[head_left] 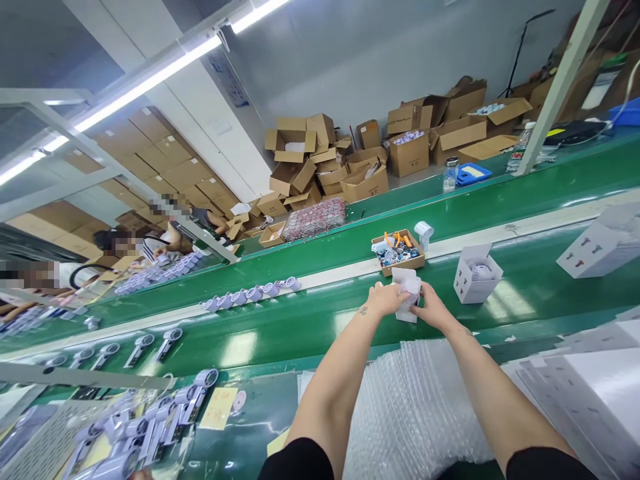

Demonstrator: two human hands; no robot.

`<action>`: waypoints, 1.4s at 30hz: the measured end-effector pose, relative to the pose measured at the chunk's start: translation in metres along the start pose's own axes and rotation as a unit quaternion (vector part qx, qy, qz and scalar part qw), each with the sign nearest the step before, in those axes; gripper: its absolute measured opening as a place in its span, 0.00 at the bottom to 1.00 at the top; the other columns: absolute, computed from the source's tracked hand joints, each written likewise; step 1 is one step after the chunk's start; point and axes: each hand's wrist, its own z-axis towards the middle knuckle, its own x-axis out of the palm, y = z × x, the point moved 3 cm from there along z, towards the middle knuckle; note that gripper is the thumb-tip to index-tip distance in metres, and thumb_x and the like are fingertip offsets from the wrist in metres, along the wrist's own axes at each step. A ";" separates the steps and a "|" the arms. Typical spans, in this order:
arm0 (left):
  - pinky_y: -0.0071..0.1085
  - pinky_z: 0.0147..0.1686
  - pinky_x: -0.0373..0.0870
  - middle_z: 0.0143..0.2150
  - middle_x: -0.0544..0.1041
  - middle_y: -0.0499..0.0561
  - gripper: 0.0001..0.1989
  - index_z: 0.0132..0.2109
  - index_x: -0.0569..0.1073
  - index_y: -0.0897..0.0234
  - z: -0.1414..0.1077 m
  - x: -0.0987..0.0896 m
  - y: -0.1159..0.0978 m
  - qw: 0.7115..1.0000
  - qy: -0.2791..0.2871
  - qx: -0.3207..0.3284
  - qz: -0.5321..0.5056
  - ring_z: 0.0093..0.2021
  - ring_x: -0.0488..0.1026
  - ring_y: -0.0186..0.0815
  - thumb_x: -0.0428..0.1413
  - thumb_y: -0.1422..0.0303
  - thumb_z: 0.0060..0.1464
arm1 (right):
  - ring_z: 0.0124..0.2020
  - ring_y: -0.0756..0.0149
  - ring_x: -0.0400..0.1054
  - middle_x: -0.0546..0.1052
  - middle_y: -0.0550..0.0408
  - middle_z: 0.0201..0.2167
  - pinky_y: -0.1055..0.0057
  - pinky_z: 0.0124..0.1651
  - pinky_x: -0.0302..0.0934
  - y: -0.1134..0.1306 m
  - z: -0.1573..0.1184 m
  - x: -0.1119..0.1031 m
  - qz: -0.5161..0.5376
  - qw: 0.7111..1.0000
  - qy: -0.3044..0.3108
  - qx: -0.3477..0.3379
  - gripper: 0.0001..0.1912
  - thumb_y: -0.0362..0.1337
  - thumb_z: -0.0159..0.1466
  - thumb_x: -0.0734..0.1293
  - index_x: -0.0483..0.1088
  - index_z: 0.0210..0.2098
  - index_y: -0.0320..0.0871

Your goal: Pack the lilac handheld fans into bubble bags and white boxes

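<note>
Over the green conveyor, a small white box [406, 315] with a raised flap stands between my two hands. A whitish wrapped item [411, 285] shows at its open top. My left hand [385, 299] grips the box from the left, fingers closed at its top beside the wrapped item. From the right, my right hand [434, 308] has thumb and fingers closed on the box's side; some fingertips are hidden. Just behind lies a cardboard tray [404, 267] of small parts with orange and blue pieces. A pale lilac-white device [423, 232] stands beside it.
Another open white box [477, 275] with an item inside stands to the right. Clear bubble bags [415, 400] are stacked in front of me, flat white boxes [590, 380] at right. Lilac devices [165, 413] lie at left. Co-workers [170, 240] sit far left.
</note>
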 end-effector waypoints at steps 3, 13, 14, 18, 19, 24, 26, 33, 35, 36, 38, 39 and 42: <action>0.46 0.49 0.65 0.50 0.69 0.58 0.17 0.52 0.66 0.66 0.000 0.001 0.009 0.997 -0.001 -0.016 0.077 0.51 0.66 0.43 0.52 0.66 0.57 | 0.56 0.51 0.57 0.64 0.45 0.52 0.56 0.58 0.52 0.006 0.001 0.002 -0.031 0.999 0.002 -0.025 0.37 0.37 0.43 0.72 0.58 0.52 0.43; 0.50 0.53 0.49 0.47 0.73 0.53 0.15 0.51 0.69 0.55 0.006 0.019 0.009 0.928 -0.015 0.151 0.341 0.57 0.55 0.48 0.47 0.67 0.58 | 0.53 0.54 0.63 0.67 0.46 0.52 0.58 0.53 0.57 0.002 -0.005 -0.009 -0.097 0.995 -0.001 0.005 0.34 0.35 0.49 0.68 0.54 0.54 0.45; 0.52 0.53 0.48 0.46 0.74 0.54 0.14 0.49 0.70 0.57 0.007 0.022 0.015 0.927 -0.008 0.133 0.350 0.57 0.56 0.49 0.47 0.70 0.57 | 0.52 0.54 0.64 0.68 0.47 0.51 0.58 0.52 0.58 0.001 -0.006 -0.011 -0.101 0.995 0.001 0.021 0.35 0.35 0.49 0.68 0.54 0.54 0.45; 0.57 0.55 0.44 0.48 0.73 0.55 0.14 0.47 0.72 0.59 0.001 0.026 0.021 0.934 -0.045 0.117 0.335 0.59 0.53 0.53 0.48 0.72 0.56 | 0.49 0.57 0.66 0.70 0.49 0.48 0.62 0.48 0.60 0.009 -0.003 -0.016 -0.116 0.992 0.031 0.033 0.34 0.32 0.50 0.67 0.52 0.54 0.47; 0.57 0.55 0.44 0.48 0.72 0.56 0.13 0.46 0.72 0.60 -0.004 0.024 0.019 0.937 -0.071 0.117 0.323 0.59 0.52 0.54 0.48 0.71 0.56 | 0.49 0.57 0.66 0.70 0.48 0.48 0.63 0.48 0.60 0.012 0.000 -0.015 -0.120 0.992 0.041 0.026 0.34 0.31 0.50 0.66 0.52 0.54 0.46; 0.46 0.51 0.57 0.42 0.75 0.54 0.12 0.43 0.74 0.59 -0.045 0.013 0.011 0.966 -0.110 0.112 0.207 0.52 0.62 0.47 0.47 0.66 0.59 | 0.45 0.59 0.68 0.72 0.50 0.46 0.65 0.46 0.61 0.025 0.028 0.008 -0.119 0.988 0.099 -0.006 0.33 0.28 0.50 0.66 0.54 0.54 0.46; 0.38 0.47 0.63 0.39 0.76 0.52 0.12 0.42 0.75 0.60 -0.066 0.011 0.016 0.982 -0.063 0.116 0.137 0.45 0.69 0.40 0.47 0.65 0.59 | 0.44 0.59 0.69 0.73 0.51 0.45 0.65 0.47 0.61 0.028 0.039 0.021 -0.116 0.986 0.120 -0.019 0.34 0.28 0.49 0.67 0.55 0.54 0.46; 0.30 0.47 0.65 0.43 0.77 0.50 0.11 0.44 0.75 0.61 -0.152 0.009 0.040 0.994 0.055 0.090 -0.012 0.44 0.72 0.35 0.51 0.64 0.58 | 0.59 0.56 0.55 0.57 0.45 0.60 0.59 0.58 0.53 0.042 0.006 0.014 -0.138 0.987 0.071 -0.045 0.34 0.35 0.55 0.66 0.51 0.59 0.45; 0.29 0.47 0.65 0.43 0.77 0.50 0.12 0.44 0.75 0.61 -0.179 0.016 0.045 0.992 0.094 0.080 -0.034 0.44 0.72 0.34 0.51 0.63 0.57 | 0.58 0.54 0.57 0.60 0.42 0.58 0.57 0.57 0.55 0.035 -0.036 -0.003 -0.176 0.984 -0.005 -0.021 0.30 0.40 0.59 0.63 0.52 0.58 0.43; 0.28 0.46 0.65 0.43 0.77 0.50 0.12 0.45 0.75 0.61 -0.192 0.021 0.047 0.990 0.114 0.077 -0.042 0.44 0.73 0.34 0.52 0.63 0.57 | 0.57 0.53 0.58 0.62 0.40 0.56 0.56 0.56 0.55 0.030 -0.062 -0.012 -0.203 0.978 -0.043 -0.002 0.28 0.42 0.60 0.61 0.53 0.58 0.41; 0.27 0.44 0.65 0.43 0.77 0.50 0.13 0.45 0.75 0.61 -0.216 0.032 0.049 0.984 0.154 0.071 -0.053 0.42 0.73 0.33 0.52 0.62 0.57 | 0.57 0.49 0.57 0.65 0.35 0.53 0.53 0.57 0.54 0.016 -0.117 -0.023 -0.264 0.960 -0.082 0.047 0.30 0.45 0.61 0.60 0.54 0.57 0.35; 0.27 0.44 0.65 0.42 0.77 0.50 0.13 0.45 0.75 0.61 -0.227 0.038 0.049 0.981 0.173 0.070 -0.057 0.42 0.73 0.33 0.52 0.62 0.56 | 0.58 0.46 0.56 0.64 0.33 0.53 0.52 0.57 0.52 0.009 -0.143 -0.024 -0.293 0.951 -0.073 0.072 0.33 0.47 0.59 0.61 0.53 0.58 0.33; 0.26 0.44 0.65 0.42 0.77 0.50 0.13 0.46 0.75 0.62 -0.256 0.059 0.042 0.969 0.226 0.082 -0.066 0.42 0.73 0.33 0.52 0.63 0.56 | 0.63 0.41 0.45 0.57 0.30 0.59 0.50 0.60 0.46 -0.004 -0.200 -0.012 -0.360 0.924 0.007 0.131 0.42 0.52 0.53 0.65 0.53 0.58 0.30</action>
